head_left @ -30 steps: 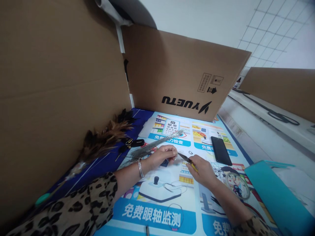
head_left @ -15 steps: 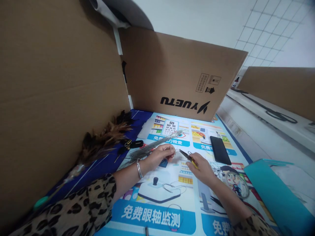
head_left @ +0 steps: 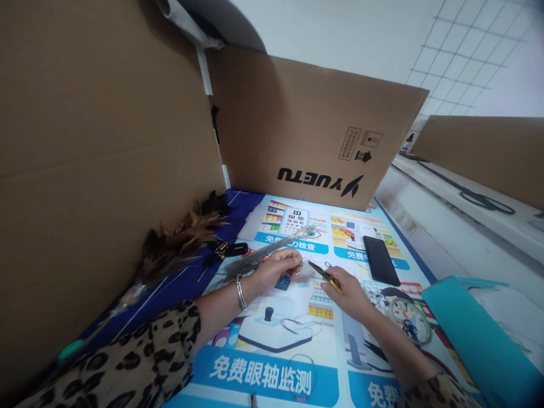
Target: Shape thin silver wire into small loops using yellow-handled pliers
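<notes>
My left hand point(head_left: 281, 264) is closed in a pinch on a thin wire point(head_left: 301, 267), whose fine end is hard to make out past the fingertips. In my right hand point(head_left: 351, 293) are pliers point(head_left: 319, 271) with dark pointed jaws and yellow handles. Their tip points left at the pinching fingers and stops a short gap away from them. Behind my left hand lies a bundle of straight, thin metal wires point(head_left: 267, 249), slanting across the printed table cover point(head_left: 327, 334).
A black phone point(head_left: 381, 260) lies beyond my right hand. Further right are a clear round dish point(head_left: 410, 321) and a teal box point(head_left: 480, 334). Keys point(head_left: 232, 249) and a feather duster point(head_left: 178, 241) lie on the left. Cardboard panels point(head_left: 323, 130) stand behind and left.
The pliers have shifted very slightly left, and their tip has dipped a little. My left hand stays almost where it was, still pinching.
</notes>
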The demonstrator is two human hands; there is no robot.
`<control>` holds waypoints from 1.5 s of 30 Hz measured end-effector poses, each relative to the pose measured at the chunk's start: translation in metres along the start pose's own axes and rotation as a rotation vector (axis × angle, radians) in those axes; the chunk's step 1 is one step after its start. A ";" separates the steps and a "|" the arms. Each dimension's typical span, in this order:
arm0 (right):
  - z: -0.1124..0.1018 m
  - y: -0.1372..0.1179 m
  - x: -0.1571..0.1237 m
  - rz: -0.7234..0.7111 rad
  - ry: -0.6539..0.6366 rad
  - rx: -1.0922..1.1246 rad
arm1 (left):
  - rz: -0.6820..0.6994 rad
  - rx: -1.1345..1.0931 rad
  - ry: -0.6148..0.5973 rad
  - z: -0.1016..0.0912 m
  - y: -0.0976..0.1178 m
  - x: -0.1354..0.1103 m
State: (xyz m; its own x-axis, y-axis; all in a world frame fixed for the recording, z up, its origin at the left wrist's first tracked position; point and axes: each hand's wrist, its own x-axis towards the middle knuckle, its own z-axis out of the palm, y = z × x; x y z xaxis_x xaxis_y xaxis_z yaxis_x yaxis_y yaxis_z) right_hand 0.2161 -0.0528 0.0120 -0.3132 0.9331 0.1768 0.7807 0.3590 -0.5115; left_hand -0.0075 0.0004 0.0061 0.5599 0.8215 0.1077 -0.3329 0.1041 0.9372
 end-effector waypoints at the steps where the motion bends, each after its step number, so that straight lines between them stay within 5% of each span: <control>1: 0.000 0.000 0.000 -0.001 -0.007 0.007 | 0.000 -0.004 -0.003 0.000 -0.001 0.000; 45: 0.002 -0.008 -0.001 0.001 0.060 -0.032 | -0.048 -0.001 -0.006 0.000 0.002 -0.002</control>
State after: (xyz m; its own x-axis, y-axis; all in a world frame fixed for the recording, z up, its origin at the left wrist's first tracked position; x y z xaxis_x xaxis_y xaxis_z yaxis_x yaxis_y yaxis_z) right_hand 0.2088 -0.0564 0.0140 -0.2802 0.9328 0.2267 0.7982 0.3575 -0.4847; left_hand -0.0095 -0.0012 0.0077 0.5799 0.8122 0.0642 -0.3057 0.1439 0.9412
